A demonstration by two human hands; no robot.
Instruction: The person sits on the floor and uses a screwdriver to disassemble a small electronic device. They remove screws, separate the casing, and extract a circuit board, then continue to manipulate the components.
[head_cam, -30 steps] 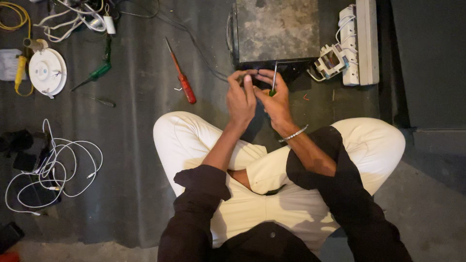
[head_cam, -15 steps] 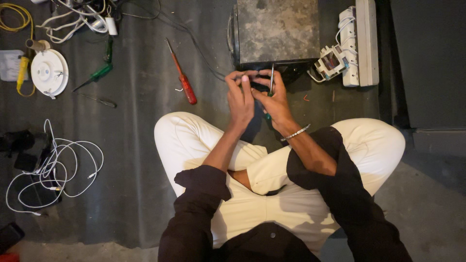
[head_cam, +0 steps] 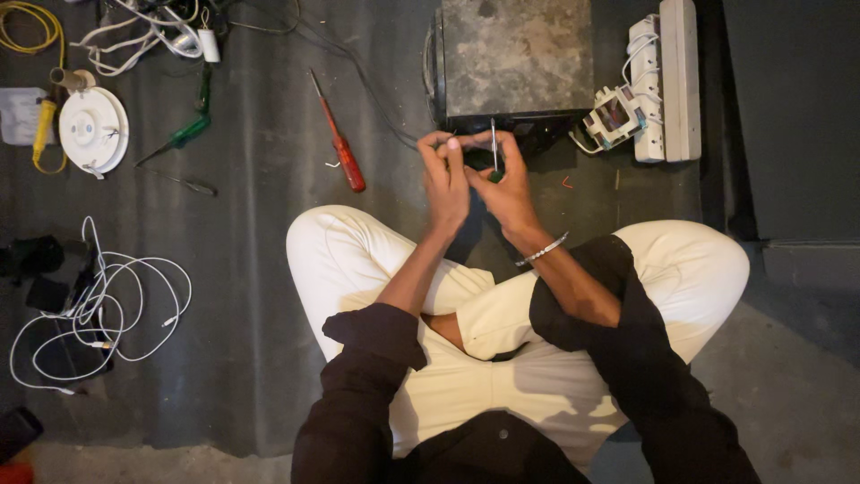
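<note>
I sit cross-legged on a dark floor mat. My left hand (head_cam: 445,179) and my right hand (head_cam: 507,184) are raised together in front of a worn grey metal box (head_cam: 517,56). The right hand grips a small green-handled screwdriver (head_cam: 494,154), its thin shaft pointing up toward the box. The left hand pinches a small dark part (head_cam: 452,143) beside the screwdriver shaft; a thin dark wire (head_cam: 358,72) runs away from it to the upper left. What the part is cannot be made out.
A red-handled screwdriver (head_cam: 340,148) lies left of my hands, a green-handled one (head_cam: 179,136) farther left. A round white fitting (head_cam: 92,131) and yellow cable (head_cam: 27,27) lie at far left, coiled white cable (head_cam: 98,305) below. White power strip with switch parts (head_cam: 658,85) sits right of the box.
Both hands stay together at the box front; the screwdriver shaft has shifted slightly left and stands more upright between the fingers. Nothing else has moved.
</note>
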